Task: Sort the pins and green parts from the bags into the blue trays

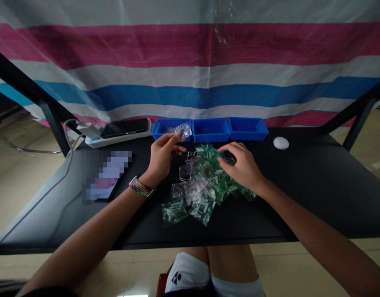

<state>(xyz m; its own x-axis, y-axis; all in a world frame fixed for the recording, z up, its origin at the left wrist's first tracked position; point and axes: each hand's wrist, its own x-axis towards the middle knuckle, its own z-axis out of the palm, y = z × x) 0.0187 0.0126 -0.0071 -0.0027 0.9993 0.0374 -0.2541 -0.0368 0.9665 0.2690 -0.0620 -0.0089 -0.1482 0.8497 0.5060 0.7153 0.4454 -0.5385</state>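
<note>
My left hand (163, 153) pinches a small clear plastic bag (185, 130) with a dark piece inside, held at the front of the left blue bin (158, 124). My right hand (241, 163) has thumb and forefinger closed on a green plastic bag (211, 153) at the back of the pile. Beneath and between both hands spreads a heap of small green and clear bags (205, 181) holding thin, light-coloured pieces. One green bag (174, 211) lies at the heap's near left edge. Some clear bags show inside the left bin.
Two more blue bins, a middle one (211, 131) and a right one (248, 128), stand beside the left bin. A power strip (116, 140) carries a dark phone (125, 127) and a plug. A blurred-out packet (108, 177) and a white oval object (280, 143) lie on the black table (313, 185).
</note>
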